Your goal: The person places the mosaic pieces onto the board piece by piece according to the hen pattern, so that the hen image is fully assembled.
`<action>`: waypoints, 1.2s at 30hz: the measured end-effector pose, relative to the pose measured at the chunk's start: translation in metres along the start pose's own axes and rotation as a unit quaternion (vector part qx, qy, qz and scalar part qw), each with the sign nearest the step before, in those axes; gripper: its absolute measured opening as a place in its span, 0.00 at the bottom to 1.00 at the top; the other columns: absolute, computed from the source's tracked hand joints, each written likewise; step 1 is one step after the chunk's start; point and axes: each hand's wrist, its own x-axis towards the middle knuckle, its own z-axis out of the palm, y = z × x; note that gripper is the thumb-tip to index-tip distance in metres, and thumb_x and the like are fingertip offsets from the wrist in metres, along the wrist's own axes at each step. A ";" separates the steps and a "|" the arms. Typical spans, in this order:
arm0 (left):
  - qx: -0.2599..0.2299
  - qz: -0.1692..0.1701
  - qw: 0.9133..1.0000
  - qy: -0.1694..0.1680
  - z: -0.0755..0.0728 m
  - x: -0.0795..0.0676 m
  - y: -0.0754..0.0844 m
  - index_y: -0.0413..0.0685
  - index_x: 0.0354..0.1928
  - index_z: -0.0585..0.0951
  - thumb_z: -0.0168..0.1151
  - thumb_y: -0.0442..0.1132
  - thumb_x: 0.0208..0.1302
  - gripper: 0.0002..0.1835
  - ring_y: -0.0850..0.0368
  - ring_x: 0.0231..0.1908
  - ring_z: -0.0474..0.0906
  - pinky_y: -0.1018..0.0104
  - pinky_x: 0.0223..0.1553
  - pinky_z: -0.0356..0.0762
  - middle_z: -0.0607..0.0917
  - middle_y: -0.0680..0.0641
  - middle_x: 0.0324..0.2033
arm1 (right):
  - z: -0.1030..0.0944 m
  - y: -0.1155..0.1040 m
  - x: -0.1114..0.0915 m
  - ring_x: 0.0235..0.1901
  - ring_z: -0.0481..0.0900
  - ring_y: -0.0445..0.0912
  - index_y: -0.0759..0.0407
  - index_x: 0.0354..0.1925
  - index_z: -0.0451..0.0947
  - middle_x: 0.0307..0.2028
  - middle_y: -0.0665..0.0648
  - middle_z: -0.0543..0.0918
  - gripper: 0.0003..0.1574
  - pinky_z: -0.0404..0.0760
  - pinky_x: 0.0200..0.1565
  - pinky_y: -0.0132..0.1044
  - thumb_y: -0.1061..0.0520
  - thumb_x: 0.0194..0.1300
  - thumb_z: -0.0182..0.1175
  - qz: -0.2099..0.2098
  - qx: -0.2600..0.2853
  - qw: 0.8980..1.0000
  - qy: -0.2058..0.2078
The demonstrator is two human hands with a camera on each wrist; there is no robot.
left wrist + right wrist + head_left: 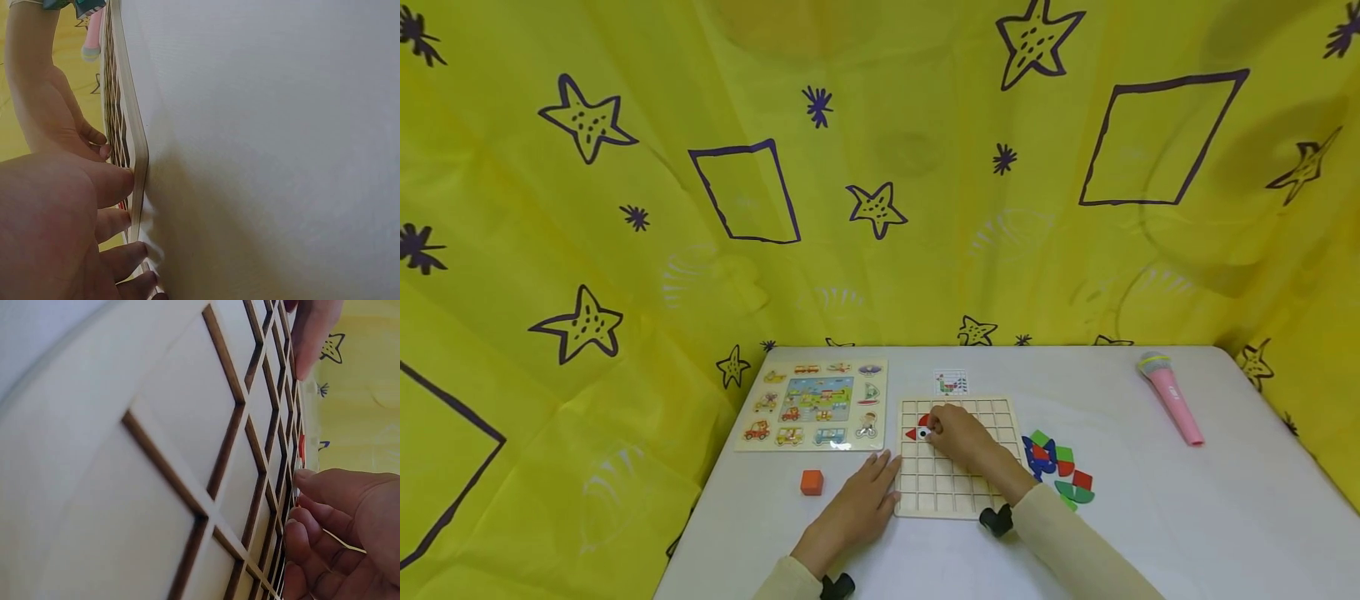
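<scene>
A wooden grid board (pixel 936 483) lies on the table. In its upper left squares are a red triangle (pixel 912 434), a white tile with a dark eye dot (pixel 922 433) and a red curved piece (pixel 923 420). My right hand (pixel 962 435) reaches over the board and pinches the eye tile with thumb and fingertips, at the grid's surface in the right wrist view. My left hand (pixel 863 500) rests at the board's left edge, its fingers fairly straight; in the left wrist view the thumb (pixel 115 184) touches the board's rim.
Several red, green and blue pieces (pixel 1064 455) lie right of the board. Behind it is a small pattern card (pixel 951 382). A vehicle puzzle board (pixel 817 398) and an orange cube (pixel 812 482) are on the left. A pink toy microphone (pixel 1176 404) lies at the right.
</scene>
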 end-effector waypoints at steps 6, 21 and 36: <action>0.006 0.007 1.000 0.005 0.001 0.001 -0.001 0.52 0.82 0.63 0.53 0.49 0.82 0.32 0.40 0.81 0.57 0.42 0.77 0.64 0.63 0.43 0.81 | -0.001 -0.001 0.001 0.32 0.74 0.44 0.59 0.41 0.83 0.32 0.50 0.78 0.05 0.78 0.39 0.39 0.59 0.69 0.71 -0.006 -0.003 1.000 0.006; 0.014 0.017 1.000 0.008 0.001 0.002 -0.001 0.50 0.82 0.63 0.53 0.48 0.82 0.32 0.39 0.80 0.59 0.41 0.76 0.65 0.64 0.42 0.81 | -0.003 0.000 -0.002 0.32 0.73 0.45 0.61 0.40 0.83 0.32 0.52 0.77 0.07 0.76 0.38 0.40 0.60 0.68 0.71 -0.004 0.014 1.000 0.005; 0.010 -0.001 1.000 0.000 0.003 0.002 -0.001 0.52 0.82 0.63 0.54 0.49 0.81 0.33 0.41 0.81 0.58 0.43 0.77 0.64 0.63 0.44 0.81 | -0.061 0.039 -0.026 0.38 0.76 0.50 0.65 0.50 0.80 0.41 0.59 0.80 0.12 0.80 0.43 0.47 0.60 0.71 0.68 0.019 -0.008 1.000 0.008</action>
